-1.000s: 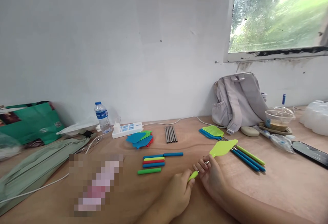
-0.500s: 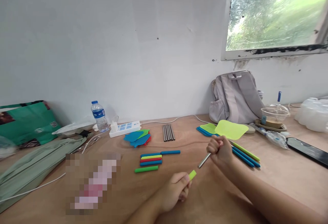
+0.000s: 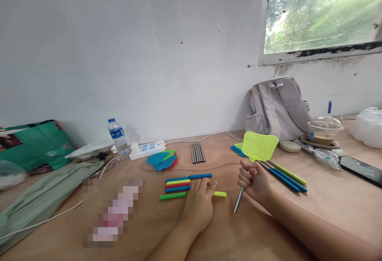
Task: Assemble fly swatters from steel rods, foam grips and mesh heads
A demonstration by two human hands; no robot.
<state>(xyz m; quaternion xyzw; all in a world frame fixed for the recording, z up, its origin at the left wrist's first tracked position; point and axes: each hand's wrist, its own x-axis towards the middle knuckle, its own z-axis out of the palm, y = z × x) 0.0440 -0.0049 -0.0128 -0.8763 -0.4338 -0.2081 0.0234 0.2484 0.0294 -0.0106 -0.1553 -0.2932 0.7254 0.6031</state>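
- Swatter [image 3: 259, 146]: raised in front of the person, right of centre, its lime mesh head on top and its steel rod [image 3: 238, 201] slanting down to the left, with a bare lower end.
- Right hand [image 3: 253, 179]: curled into a fist around the swatter just below the head; the grip is narrow, fingers wrapped across the rod.
- Right forearm [image 3: 313, 223]: comes in from the lower right corner and runs up and leftward to the wrist, the fist at its upper end.
- Left hand [image 3: 199, 203]: palm down and low over the table [image 3: 221, 233], back of the hand upward, fingers pointing away from the person.
- Left forearm [image 3: 176, 239]: rises from the bottom edge, leaning right.
- Lime handle [image 3: 220, 194]: sticks out to the right from under the left hand; whether the fingers clasp it or merely lie over it is hidden.
- Green handle [image 3: 172, 196] and front blue handle [image 3: 177, 189]: lie left of that hand, their right ends meeting its outline; contact is unclear.
- Assembled swatters [image 3: 286, 177]: lie beyond the right hand and to its right, handles toward the person.
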